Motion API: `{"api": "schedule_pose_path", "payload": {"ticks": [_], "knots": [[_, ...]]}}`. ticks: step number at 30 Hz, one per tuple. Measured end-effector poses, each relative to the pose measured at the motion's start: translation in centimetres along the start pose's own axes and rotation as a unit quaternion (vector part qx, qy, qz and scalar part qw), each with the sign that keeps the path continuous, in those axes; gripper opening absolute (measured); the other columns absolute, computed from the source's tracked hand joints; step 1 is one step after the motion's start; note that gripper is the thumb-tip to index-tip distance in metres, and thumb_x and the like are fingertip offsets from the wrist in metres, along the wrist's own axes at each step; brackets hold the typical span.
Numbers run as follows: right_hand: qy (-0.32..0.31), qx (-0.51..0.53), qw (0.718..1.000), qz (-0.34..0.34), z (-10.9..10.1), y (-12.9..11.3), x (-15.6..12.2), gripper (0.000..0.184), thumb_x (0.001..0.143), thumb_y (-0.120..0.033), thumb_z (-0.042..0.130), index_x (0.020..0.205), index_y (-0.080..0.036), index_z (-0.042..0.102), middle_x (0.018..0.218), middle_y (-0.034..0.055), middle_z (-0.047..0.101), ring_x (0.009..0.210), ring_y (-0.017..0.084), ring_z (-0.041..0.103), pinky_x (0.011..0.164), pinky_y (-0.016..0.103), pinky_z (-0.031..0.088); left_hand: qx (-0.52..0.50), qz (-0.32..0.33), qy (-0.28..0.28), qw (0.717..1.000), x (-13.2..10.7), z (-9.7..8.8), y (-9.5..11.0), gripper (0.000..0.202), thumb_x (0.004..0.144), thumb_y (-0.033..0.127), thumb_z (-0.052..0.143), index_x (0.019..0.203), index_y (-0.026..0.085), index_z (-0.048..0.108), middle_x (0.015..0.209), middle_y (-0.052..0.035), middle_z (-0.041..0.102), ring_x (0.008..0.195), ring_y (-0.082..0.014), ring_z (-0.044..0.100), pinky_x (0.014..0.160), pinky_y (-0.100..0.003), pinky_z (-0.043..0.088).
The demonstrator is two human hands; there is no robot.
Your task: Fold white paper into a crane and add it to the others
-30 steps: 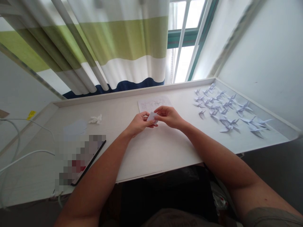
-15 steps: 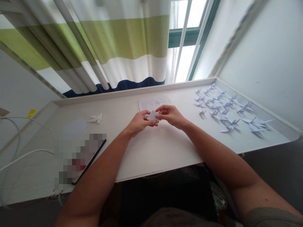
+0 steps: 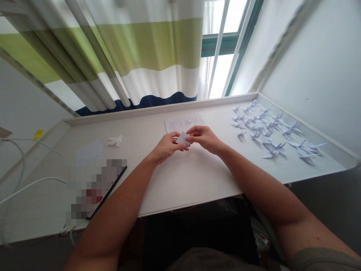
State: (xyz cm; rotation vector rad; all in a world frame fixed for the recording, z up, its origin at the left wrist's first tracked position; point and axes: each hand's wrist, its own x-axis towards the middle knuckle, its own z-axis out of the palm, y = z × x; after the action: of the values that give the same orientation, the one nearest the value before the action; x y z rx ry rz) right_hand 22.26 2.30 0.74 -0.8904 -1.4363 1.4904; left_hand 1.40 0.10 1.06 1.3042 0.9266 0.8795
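A small folded piece of white paper [image 3: 183, 138] is held just above the white desk [image 3: 180, 177], pinched from both sides. My left hand [image 3: 166, 146] grips its left edge with thumb and fingers closed. Fingertips of my right hand [image 3: 203, 137] close on its right edge. Behind the hands lies a printed instruction sheet [image 3: 180, 122]. Several folded paper cranes [image 3: 267, 131] stand in rows on the right part of the desk.
A crumpled white paper scrap [image 3: 114, 141] and a pale paper sheet [image 3: 89, 151] lie at left. A dark tablet edge [image 3: 108, 190] borders a blurred patch. White cables [image 3: 25, 184] run at far left. Striped curtain [image 3: 126, 56] and window [image 3: 222, 49] stand behind.
Both hands have lifted slightly and shifted the paper a little; the fingers have regripped it. Nothing else on the desk has moved.
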Motion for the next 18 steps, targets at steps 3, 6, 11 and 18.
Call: {"api": "schedule_pose_path", "payload": {"ticks": [3,6,11,18], "knots": [[-0.001,0.005,1.0,-0.005,0.0,-0.03,0.09,0.041,0.066,-0.039,0.098,0.091,-0.019,0.074,0.069,0.0002,0.074,0.068,0.018,0.071,0.068,0.034,0.057,-0.002,-0.009,-0.001,1.0,-0.11,0.03,0.15,0.047,0.072,0.031,0.098,0.105,0.015,0.069,0.092,-0.0078,0.082,0.084,-0.0201,0.077,0.084,-0.036,0.054],[0.014,0.0,1.0,-0.014,0.03,-0.09,0.13,0.039,0.065,-0.038,0.098,0.089,-0.018,0.075,0.068,-0.0005,0.072,0.065,0.016,0.069,0.066,0.033,0.054,-0.014,-0.036,-0.031,0.999,-0.2,0.09,0.19,0.048,0.075,0.033,0.097,0.111,0.014,0.073,0.101,-0.0115,0.083,0.087,-0.0204,0.078,0.088,-0.038,0.057],[0.016,-0.017,1.0,0.009,0.0,-0.04,0.07,0.036,0.066,-0.036,0.097,0.09,-0.018,0.077,0.071,0.0004,0.073,0.069,0.016,0.067,0.07,0.034,0.055,-0.004,-0.046,-0.062,0.997,-0.2,0.01,0.08,0.041,0.075,0.036,0.097,0.103,0.013,0.077,0.094,-0.0113,0.083,0.086,-0.0209,0.078,0.088,-0.038,0.06],[0.025,-0.012,0.999,-0.031,-0.28,0.29,0.53,0.04,0.065,-0.046,0.098,0.087,-0.018,0.078,0.072,0.0021,0.073,0.069,0.016,0.066,0.07,0.035,0.055,-0.013,-0.056,-0.054,0.997,-0.18,0.0,0.33,0.044,0.074,0.038,0.097,0.104,0.013,0.078,0.095,-0.0128,0.083,0.082,-0.021,0.078,0.082,-0.036,0.06]]}}
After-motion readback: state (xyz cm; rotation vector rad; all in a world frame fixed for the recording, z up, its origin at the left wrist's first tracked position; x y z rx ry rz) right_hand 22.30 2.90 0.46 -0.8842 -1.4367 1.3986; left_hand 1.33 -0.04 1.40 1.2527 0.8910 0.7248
